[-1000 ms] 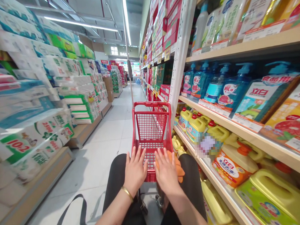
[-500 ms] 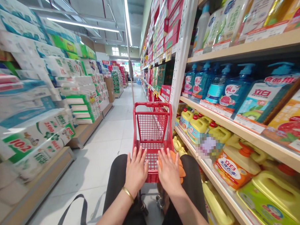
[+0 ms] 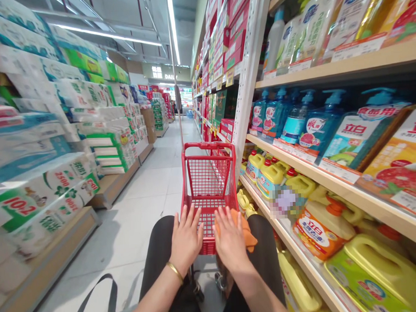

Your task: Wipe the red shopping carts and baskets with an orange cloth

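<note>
Both hands are stretched out, palms down, over the near end of a small red shopping cart (image 3: 209,174). My left hand (image 3: 187,239) has its fingers spread and holds nothing; a gold bangle (image 3: 175,272) circles its wrist. Beside it, my right hand (image 3: 229,238) also has its fingers apart. An orange cloth (image 3: 247,234) lies partly under and to the right of that hand, over the right knee. Whether the palm touches the cloth is hidden. Black-clad legs (image 3: 157,255) are on either side of the cart.
Shelves on the right hold blue pump bottles (image 3: 319,128) and yellow detergent jugs (image 3: 324,224). Stacked tissue packs (image 3: 51,199) line the left on a low platform (image 3: 56,245). A black strap (image 3: 110,293) lies at the lower left. A thin pole (image 3: 175,74) rises behind the cart.
The view has shifted slightly, so the cart and shelves appear a little further left. Both hands keep their spread pose over the cart.
</note>
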Demonstrator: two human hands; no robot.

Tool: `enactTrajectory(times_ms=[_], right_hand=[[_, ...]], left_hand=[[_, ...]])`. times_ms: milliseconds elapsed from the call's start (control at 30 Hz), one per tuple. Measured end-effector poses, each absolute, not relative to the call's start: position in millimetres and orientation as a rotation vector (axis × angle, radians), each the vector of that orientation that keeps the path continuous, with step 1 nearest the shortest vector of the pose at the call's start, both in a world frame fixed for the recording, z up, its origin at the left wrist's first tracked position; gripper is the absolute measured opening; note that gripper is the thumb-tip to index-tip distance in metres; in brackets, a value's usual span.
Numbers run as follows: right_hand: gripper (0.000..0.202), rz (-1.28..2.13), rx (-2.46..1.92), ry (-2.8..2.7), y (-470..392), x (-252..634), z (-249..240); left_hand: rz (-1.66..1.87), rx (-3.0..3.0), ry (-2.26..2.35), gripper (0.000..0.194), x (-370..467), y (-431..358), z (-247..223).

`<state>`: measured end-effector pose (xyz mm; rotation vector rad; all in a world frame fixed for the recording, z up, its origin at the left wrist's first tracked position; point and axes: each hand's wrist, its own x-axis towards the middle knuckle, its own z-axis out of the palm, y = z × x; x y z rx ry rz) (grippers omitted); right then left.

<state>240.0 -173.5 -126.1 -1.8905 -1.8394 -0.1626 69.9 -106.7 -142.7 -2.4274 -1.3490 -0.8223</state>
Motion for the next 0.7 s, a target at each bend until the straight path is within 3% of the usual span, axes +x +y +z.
enactTrajectory(times_ms=[133,367,567,700], right_hand=[[0.052,-0.09,-1.739,-1.996,-176.5,218.9,-126.5],[0.053,-0.239,-2.12,-1.533,-175.1,276.8,-120.5],[0.054,-0.127,-1.756,-1.974,-179.6,219.2,-132.5],[0.052,-0.15,-1.809,-1.854,-179.8,240.8,-130.5]], left_hand=[[-0.81,-2.435,-1.322,0.054,67.4,-105.5,-144.0],[-0.839,-2.436,-1.343,0.055,70.5,-107.6,-141.3],[-0.804,-2.425,-1.34,0.054,69.1,-106.5,-142.8],[-0.801,-2.423,-1.336,0.055,69.1,-107.1,-143.7]])
